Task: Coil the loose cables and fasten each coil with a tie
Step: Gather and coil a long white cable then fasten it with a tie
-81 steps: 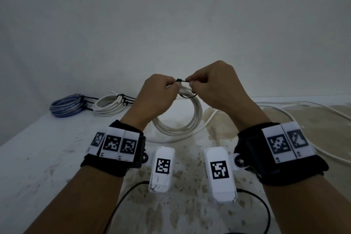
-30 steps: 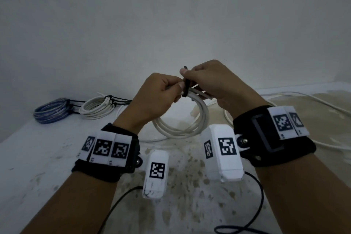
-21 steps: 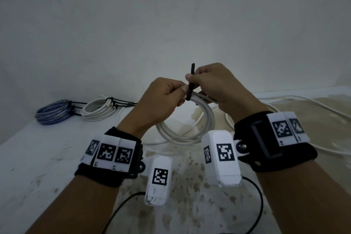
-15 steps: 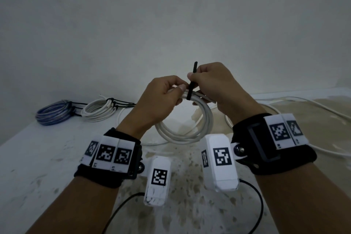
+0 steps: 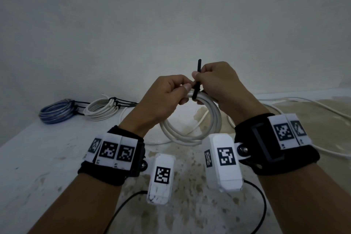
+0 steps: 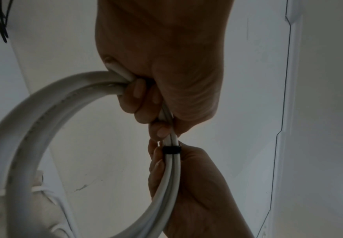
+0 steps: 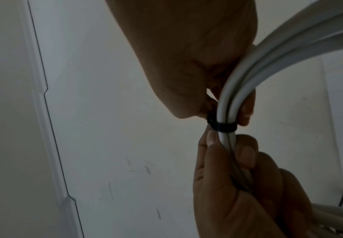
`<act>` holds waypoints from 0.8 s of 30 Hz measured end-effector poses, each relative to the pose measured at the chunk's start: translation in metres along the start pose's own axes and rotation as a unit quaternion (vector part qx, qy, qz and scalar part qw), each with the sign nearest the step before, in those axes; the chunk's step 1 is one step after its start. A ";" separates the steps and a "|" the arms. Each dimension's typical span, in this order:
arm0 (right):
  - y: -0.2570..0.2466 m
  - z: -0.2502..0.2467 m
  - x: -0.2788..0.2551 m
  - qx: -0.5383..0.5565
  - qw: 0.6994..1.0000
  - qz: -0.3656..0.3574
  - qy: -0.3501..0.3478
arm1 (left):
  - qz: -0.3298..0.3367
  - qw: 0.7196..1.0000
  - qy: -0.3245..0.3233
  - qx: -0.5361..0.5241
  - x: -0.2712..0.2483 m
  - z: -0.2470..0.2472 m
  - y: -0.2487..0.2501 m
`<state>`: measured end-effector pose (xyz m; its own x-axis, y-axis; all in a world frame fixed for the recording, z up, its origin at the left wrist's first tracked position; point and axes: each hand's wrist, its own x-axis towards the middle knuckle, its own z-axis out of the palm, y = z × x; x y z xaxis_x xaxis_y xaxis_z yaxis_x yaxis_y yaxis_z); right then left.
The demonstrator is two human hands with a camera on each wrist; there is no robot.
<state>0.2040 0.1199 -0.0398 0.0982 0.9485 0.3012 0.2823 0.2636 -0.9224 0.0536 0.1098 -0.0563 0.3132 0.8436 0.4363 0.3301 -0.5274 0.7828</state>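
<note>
Both hands hold a white cable coil (image 5: 190, 135) upright above the table. My left hand (image 5: 171, 95) grips the top of the coil (image 6: 44, 120), fingers curled round the strands. My right hand (image 5: 214, 81) pinches a black tie (image 5: 198, 80) whose tail sticks straight up past the knuckles. The tie's band (image 6: 171, 149) sits snug round the bundled strands, just beside the left fingertips. From the right wrist, the band (image 7: 223, 125) lies between the right hand (image 7: 186, 56) above and the left hand (image 7: 237, 185) below.
A blue coil (image 5: 55, 111) and a white coil (image 5: 100, 108), both tied with black ties, lie at the back left of the stained white table (image 5: 38, 167). Loose white cable (image 5: 303, 104) trails over the right side. A wall stands close behind.
The right hand turned from pulling the tie sideways to drawing its tail upward. The loose loop under the coil has closed snug round the strands, and more tail shows above the fingers.
</note>
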 end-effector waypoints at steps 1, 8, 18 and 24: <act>0.001 0.000 0.000 0.003 1.000 0.002 0.001 | 0.002 1.000 -0.003 0.004 0.000 -0.001 0.001; -0.004 -0.002 -0.004 -0.022 0.996 0.017 -0.085 | 0.018 0.995 0.080 0.055 0.004 -0.008 0.001; 0.001 0.000 -0.002 -0.141 0.968 -0.110 -0.178 | 0.005 0.983 0.179 0.039 0.007 -0.017 -0.005; -0.006 -0.001 -0.009 -0.027 0.979 -0.064 -0.193 | 0.015 0.987 0.153 0.044 0.006 -0.024 -0.004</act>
<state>0.2028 0.1093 -0.0369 -0.3064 0.9070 0.2889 0.3204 0.3841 -0.8659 0.0332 0.1191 -0.0464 0.0445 0.8109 0.5835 0.4054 -0.5484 0.7314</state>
